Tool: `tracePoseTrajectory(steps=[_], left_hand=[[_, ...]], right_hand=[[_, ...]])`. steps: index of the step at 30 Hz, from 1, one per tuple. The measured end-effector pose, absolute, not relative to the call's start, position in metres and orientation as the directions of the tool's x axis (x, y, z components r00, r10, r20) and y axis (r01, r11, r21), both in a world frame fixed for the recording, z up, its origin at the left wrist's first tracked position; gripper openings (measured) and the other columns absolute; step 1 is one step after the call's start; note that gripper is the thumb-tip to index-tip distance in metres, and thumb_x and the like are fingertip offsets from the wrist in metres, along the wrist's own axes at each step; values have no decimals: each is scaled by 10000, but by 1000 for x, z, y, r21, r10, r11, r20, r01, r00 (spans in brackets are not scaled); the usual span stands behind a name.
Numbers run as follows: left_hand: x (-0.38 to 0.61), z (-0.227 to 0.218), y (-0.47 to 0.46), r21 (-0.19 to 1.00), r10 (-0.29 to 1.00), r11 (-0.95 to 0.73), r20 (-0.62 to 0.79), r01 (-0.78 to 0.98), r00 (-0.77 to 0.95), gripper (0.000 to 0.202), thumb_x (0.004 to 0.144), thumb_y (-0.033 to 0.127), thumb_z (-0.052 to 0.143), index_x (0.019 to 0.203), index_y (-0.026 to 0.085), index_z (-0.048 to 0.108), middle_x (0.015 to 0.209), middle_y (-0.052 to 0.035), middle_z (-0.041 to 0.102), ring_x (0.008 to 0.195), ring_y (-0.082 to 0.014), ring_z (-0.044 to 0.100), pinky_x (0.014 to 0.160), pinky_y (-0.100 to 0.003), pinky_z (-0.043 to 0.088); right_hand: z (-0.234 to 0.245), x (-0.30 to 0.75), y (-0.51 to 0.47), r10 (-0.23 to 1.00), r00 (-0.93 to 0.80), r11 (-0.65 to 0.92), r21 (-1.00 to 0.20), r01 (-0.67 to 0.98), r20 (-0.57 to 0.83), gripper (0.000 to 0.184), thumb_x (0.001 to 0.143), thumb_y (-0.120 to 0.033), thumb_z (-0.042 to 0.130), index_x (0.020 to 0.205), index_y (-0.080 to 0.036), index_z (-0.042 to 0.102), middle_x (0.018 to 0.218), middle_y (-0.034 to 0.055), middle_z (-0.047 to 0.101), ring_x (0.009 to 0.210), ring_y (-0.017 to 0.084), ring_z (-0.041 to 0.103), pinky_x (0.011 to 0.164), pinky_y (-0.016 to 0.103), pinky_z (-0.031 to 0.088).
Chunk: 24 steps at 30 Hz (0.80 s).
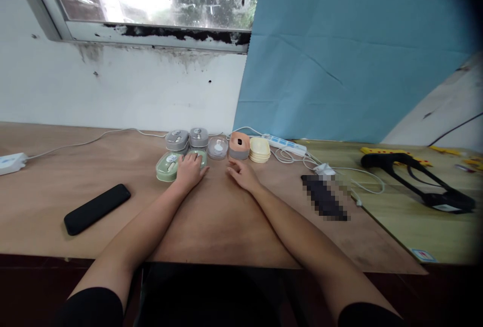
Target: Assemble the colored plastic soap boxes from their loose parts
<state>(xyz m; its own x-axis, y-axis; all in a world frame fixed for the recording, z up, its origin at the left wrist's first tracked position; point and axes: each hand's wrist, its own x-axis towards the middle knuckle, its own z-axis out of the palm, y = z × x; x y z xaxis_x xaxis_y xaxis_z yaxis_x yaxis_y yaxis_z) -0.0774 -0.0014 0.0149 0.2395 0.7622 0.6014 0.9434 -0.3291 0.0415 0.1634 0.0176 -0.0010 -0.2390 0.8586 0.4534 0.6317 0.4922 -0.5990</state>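
Observation:
My left hand point(189, 170) lies over the right one of two green lidded containers, its fingers spread on top and its thumb held out to the side. The left green container point(168, 167), with a clear top, sits beside that hand. Behind stand grey lidded containers point(177, 139) in two stacks. My right hand point(243, 175) is open and holds nothing, its fingers just in front of an orange and grey container point(239, 146). A clear round container point(218, 148) stands between the two hands, farther back. Stacked cream square dishes point(259, 150) stand right of the orange one.
A black phone point(97, 209) lies at the left. A white power strip point(285, 144) with cables is at the back right, near a white plug point(324, 170). A blurred dark object point(324, 198) lies right of my arm. A black strap-like frame point(418, 181) rests far right.

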Motion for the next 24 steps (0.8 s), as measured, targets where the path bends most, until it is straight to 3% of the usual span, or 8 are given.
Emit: tracePoseTrajectory(steps=[4,8,12,15,19,24], left_hand=[[-77,13,-2,21,755,-310,614,950,233,355,866,399,520,1165,214,568,1235,-158,591,1135,-334,523,1000,-565,291],[-78,11,0,24,750,-313,619,950,231,322,869,374,503,1141,218,579,1237,-162,590,1148,-343,515,1005,-595,282],[-78,10,0,50,759,-316,613,948,220,322,868,353,499,1143,209,583,1246,-165,588,1177,-347,500,1035,-618,241],[-78,14,-1,55,747,-356,616,933,249,345,866,337,500,1175,203,574,1290,-152,565,1259,-342,443,1070,-608,205],[-73,21,-7,4,651,-577,606,817,457,336,877,316,484,1182,219,584,1298,-107,566,1291,-293,425,1104,-528,227],[-60,16,-13,23,525,-822,419,569,741,292,892,358,470,1070,204,643,1129,-94,637,1018,-221,598,929,-361,450]], right_hand=[[2,167,21,847,-57,435,-628,646,528,345,849,-382,539,1127,-200,629,939,62,687,751,183,611,776,326,489],[4,187,33,802,120,370,-645,668,585,351,860,-388,480,1111,-189,624,853,58,659,738,195,587,762,318,471],[2,219,50,725,309,205,-621,757,615,363,834,-344,467,1094,-155,636,1021,122,591,924,242,559,884,383,431],[-2,238,60,686,343,127,-570,812,641,394,816,-321,485,1124,-134,646,1179,174,503,1119,291,471,1002,448,348],[-10,248,67,711,358,55,-556,829,605,421,840,-365,483,1169,-160,647,1329,186,431,1244,335,358,1042,533,270],[-19,252,74,739,323,81,-554,828,591,397,826,-363,492,1119,-177,686,1318,168,494,1251,316,397,1049,509,277]])
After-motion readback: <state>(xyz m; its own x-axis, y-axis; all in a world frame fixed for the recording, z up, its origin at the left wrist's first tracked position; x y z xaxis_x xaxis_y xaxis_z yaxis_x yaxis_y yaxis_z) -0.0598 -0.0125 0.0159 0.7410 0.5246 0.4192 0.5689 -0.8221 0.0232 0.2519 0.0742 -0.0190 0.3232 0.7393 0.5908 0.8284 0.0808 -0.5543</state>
